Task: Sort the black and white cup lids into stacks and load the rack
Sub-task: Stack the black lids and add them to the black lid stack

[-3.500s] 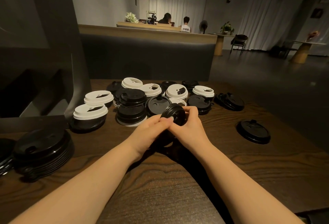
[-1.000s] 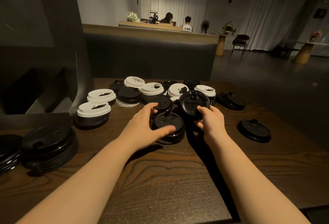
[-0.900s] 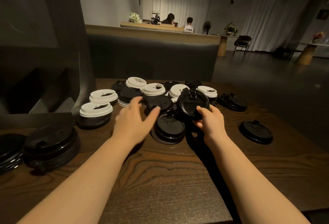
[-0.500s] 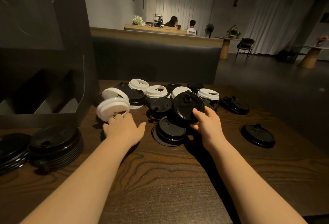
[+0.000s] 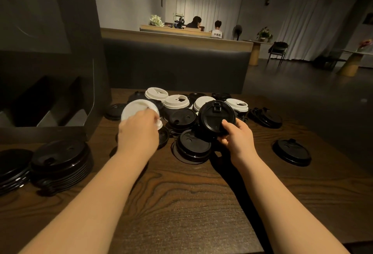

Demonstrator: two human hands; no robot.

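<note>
A black stack (image 5: 60,158) sits at the desk's (image 5: 181,203) left, before the rack (image 5: 50,51). Left hand (image 5: 138,132) grips a tilted white lid (image 5: 135,110), fingers curled over it. Mixed lids (image 5: 177,102) crowd behind. Right hand (image 5: 236,138) pinches a raised black lid (image 5: 214,116); another lid (image 5: 291,151) lies alone at right.

Dark wood table (image 5: 181,203): scattered lids (image 5: 291,151), black stack (image 5: 60,156), rack (image 5: 50,51).

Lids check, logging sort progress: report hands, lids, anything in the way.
Left hand holds white lid, tilted. Right hand holds black lid, tilted up. Mixed pile unsorted; black stack beside rack. No obstruction seen.
</note>
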